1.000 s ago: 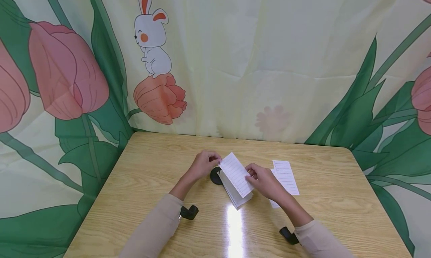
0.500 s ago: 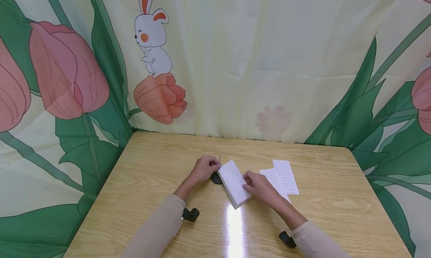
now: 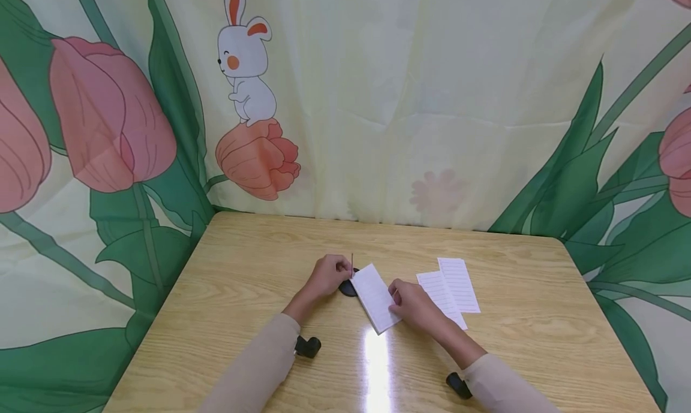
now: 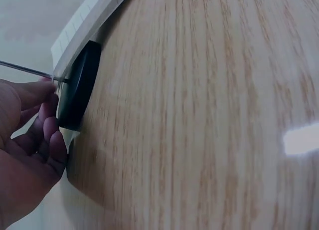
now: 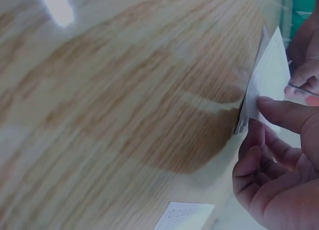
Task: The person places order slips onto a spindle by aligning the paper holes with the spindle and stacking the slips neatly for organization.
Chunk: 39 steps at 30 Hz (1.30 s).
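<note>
A small stack of lined white note sheets [image 3: 376,298] lies tilted on the wooden table [image 3: 243,269], its far end resting on a black round base [image 3: 346,289]. A thin metal spike [image 3: 352,262] rises from that base just past the stack's end. My left hand [image 3: 329,276] curls around the base's left edge; in the left wrist view its fingers [image 4: 50,140] touch the base [image 4: 79,88] beside the spike [image 4: 25,68]. My right hand [image 3: 410,302] pinches the stack's right side, thumb on top [image 5: 284,113] of the sheets [image 5: 264,78].
Two loose lined sheets [image 3: 450,287] lie overlapping to the right of my right hand, one also in the right wrist view [image 5: 184,216]. Small black cameras sit at both wrists [image 3: 308,346]. A flower-print curtain [image 3: 378,101] closes off the table's far edge.
The stack has come down from a raised, fanned tilt to lie low over the base, and the spike now shows above its end. The right hand followed it down; the left hand stayed.
</note>
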Each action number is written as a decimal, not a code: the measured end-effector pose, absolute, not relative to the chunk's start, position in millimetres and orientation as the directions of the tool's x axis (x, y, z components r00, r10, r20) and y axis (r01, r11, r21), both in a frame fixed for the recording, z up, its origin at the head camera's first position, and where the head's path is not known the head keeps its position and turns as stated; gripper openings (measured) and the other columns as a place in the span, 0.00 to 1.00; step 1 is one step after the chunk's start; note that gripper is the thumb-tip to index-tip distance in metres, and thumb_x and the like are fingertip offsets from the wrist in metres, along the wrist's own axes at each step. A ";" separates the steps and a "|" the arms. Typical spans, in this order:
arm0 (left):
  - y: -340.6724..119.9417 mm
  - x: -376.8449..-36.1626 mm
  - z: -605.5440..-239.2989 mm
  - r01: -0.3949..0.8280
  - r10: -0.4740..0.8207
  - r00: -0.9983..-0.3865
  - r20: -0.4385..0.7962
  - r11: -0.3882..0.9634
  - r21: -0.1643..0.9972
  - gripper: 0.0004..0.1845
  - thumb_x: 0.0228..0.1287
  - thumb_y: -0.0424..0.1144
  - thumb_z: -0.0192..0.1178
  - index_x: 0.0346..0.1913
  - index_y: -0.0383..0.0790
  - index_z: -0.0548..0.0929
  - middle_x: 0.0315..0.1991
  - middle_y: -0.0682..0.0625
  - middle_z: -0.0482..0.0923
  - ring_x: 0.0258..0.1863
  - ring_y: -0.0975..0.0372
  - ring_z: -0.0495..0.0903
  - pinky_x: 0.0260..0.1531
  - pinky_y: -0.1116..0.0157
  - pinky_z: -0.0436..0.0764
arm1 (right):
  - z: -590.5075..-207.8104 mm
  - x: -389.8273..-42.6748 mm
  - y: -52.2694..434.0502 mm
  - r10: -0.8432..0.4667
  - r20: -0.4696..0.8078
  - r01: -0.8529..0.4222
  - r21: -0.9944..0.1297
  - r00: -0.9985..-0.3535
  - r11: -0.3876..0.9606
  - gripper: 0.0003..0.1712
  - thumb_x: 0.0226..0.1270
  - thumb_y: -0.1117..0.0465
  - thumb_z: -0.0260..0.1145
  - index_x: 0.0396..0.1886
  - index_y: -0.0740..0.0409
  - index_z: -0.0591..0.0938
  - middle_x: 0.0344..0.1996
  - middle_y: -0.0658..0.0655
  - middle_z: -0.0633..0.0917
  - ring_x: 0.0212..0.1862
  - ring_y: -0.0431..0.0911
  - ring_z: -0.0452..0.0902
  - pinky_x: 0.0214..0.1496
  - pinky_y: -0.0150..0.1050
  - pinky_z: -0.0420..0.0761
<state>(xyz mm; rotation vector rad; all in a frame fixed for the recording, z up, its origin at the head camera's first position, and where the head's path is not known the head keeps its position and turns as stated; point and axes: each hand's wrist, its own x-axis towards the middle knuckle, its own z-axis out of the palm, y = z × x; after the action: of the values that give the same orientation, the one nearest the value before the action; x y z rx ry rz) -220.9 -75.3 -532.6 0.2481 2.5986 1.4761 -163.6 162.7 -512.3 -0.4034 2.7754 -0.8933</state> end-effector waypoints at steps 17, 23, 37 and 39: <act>-75.5 -218.7 -534.8 0.065 0.191 -0.981 -0.045 0.534 0.843 0.02 0.68 0.32 0.67 0.37 0.37 0.86 0.28 0.50 0.79 0.29 0.63 0.75 0.31 0.70 0.74 | -510.9 -159.4 165.2 -0.294 -0.102 -0.192 -0.552 -0.950 0.811 0.15 0.61 0.67 0.76 0.47 0.62 0.83 0.33 0.52 0.80 0.37 0.43 0.75 0.41 0.40 0.78; -77.4 -216.7 -532.7 0.081 0.182 -0.983 -0.023 0.544 0.835 0.02 0.68 0.32 0.68 0.38 0.37 0.86 0.32 0.49 0.80 0.31 0.62 0.76 0.33 0.69 0.75 | -505.3 -155.6 179.9 -0.254 -0.081 -0.156 -0.600 -0.964 0.784 0.15 0.63 0.66 0.75 0.48 0.62 0.83 0.38 0.54 0.83 0.41 0.45 0.78 0.43 0.42 0.80; -89.4 -211.2 -534.3 0.132 0.214 -0.977 0.009 0.568 0.812 0.09 0.65 0.33 0.71 0.46 0.38 0.86 0.44 0.45 0.80 0.39 0.59 0.77 0.41 0.64 0.78 | -507.0 -151.0 230.3 -0.148 -0.049 -0.095 -0.561 -0.988 0.822 0.23 0.65 0.60 0.75 0.55 0.66 0.81 0.45 0.59 0.83 0.44 0.50 0.80 0.47 0.47 0.81; -90.6 -210.7 -534.5 0.123 0.216 -0.976 -0.003 0.568 0.814 0.11 0.64 0.33 0.71 0.48 0.39 0.86 0.46 0.46 0.80 0.41 0.59 0.77 0.43 0.63 0.78 | -506.4 -149.8 237.5 -0.134 -0.044 -0.088 -0.551 -0.990 0.830 0.23 0.64 0.60 0.75 0.55 0.67 0.81 0.44 0.60 0.83 0.43 0.50 0.80 0.46 0.46 0.80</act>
<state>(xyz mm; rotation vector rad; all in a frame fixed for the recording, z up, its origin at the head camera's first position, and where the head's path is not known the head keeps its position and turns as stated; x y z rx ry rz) -210.7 -90.6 -534.5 0.2914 2.6907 1.3842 -149.8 237.5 -506.4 -0.1784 2.9272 -0.8754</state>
